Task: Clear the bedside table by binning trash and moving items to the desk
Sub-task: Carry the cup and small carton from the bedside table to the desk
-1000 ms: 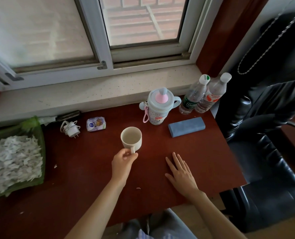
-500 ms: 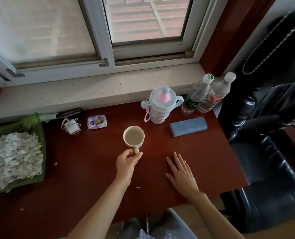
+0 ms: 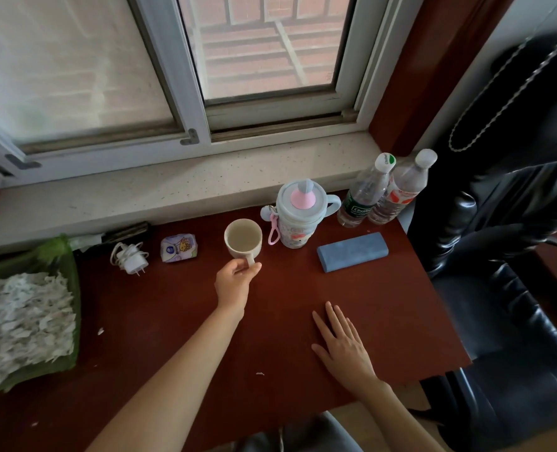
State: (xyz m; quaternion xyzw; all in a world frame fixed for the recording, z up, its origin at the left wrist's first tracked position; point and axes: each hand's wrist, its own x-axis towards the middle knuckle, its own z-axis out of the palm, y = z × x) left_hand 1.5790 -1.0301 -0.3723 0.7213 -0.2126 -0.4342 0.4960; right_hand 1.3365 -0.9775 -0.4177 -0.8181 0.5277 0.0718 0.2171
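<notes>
A cream mug (image 3: 242, 238) stands on the dark red desk (image 3: 179, 321), just left of a pale blue child's bottle (image 3: 298, 216) with a pink spout. My left hand (image 3: 234, 282) pinches the mug's handle from the near side. My right hand (image 3: 342, 344) lies flat on the desk, fingers spread, holding nothing. Behind it lies a blue rectangular case (image 3: 352, 251). Two clear plastic water bottles (image 3: 384, 190) stand at the desk's back right corner.
A white charger (image 3: 128, 256) and a small snack packet (image 3: 178, 248) lie left of the mug. A green tray of white shreds (image 3: 19, 321) fills the left. The window sill (image 3: 172, 187) runs behind; a black leather chair (image 3: 511, 288) stands right.
My left hand has pushed the mug away from me, toward the sill and next to the child's bottle. My right hand has stayed flat in place.
</notes>
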